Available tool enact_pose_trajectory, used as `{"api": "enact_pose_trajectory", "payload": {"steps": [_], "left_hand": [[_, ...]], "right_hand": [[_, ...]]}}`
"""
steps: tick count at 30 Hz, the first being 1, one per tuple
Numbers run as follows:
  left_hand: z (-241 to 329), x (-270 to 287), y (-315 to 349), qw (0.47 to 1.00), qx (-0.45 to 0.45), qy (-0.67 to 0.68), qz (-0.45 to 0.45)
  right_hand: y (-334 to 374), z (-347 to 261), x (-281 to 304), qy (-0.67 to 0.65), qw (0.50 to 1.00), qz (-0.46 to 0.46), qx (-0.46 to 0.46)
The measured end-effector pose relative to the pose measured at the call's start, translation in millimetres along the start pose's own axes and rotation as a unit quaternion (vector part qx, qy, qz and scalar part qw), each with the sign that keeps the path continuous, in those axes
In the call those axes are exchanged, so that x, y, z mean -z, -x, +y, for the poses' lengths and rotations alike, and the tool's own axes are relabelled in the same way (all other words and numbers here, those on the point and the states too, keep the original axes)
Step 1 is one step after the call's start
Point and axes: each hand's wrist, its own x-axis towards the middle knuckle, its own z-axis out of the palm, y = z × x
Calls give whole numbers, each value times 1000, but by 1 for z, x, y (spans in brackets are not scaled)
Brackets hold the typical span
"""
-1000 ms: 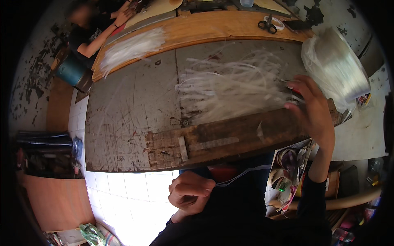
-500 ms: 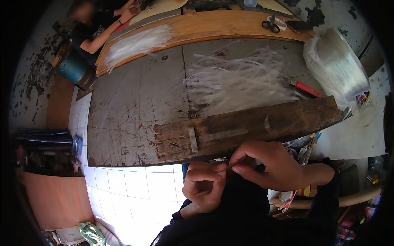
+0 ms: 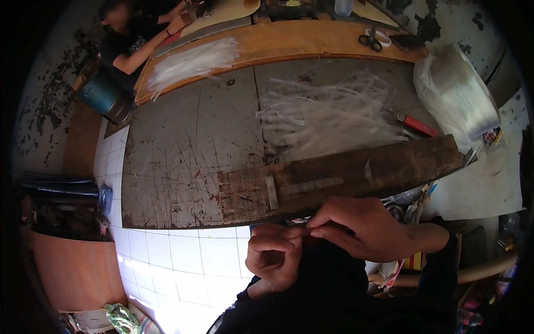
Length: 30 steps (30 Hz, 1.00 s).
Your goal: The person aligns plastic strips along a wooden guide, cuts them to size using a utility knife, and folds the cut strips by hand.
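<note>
Just off the table's near edge, my left hand (image 3: pixel 272 253) and my right hand (image 3: pixel 361 228) meet fingertip to fingertip. Both are closed in a pinch, and what sits between the fingers is too small and dark to name. Beyond them a worn wooden plank (image 3: pixel 328 170) lies along the edge of the scratched grey table (image 3: pixel 172 150). A short pale strip (image 3: pixel 271 192) rests across the plank's left part. Behind the plank spreads a loose heap of clear plastic strips (image 3: pixel 334 117), with a red-handled cutter (image 3: pixel 417 125) at its right.
A large roll of clear plastic strip (image 3: pixel 459 94) stands at the right. On the wooden board (image 3: pixel 300 39) at the back lie more strips (image 3: pixel 192 61) and black scissors (image 3: pixel 371 40). Another person (image 3: pixel 130 47) works at the far left, beside a teal drum (image 3: pixel 105 97).
The view has shifted slightly, so the table and its things sit a little lower and farther right. My hands keep their pinch, fingertips still together.
</note>
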Motion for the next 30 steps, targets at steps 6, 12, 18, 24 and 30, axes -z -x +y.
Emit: {"api": "enact_pose_trajectory", "payload": {"steps": [6,12,18,24,30], "left_hand": [[3,-3,0,999,23,-38,14],[-2,6,3,999,10,29,-33],[4,-5,2,998,40,-56,12],[-2,5,3,999,32,5,-33],[2,2,5,999,28,10,-20]], "right_hand": [[1,1,-1,13,1000,25,1],[5,2,0,1,1000,3,-7],[6,2,1,-1,1000,-3,-9],[5,4,3,-7,1000,-10,-14],[5,1,4,-1,1000,-18,-16]]}}
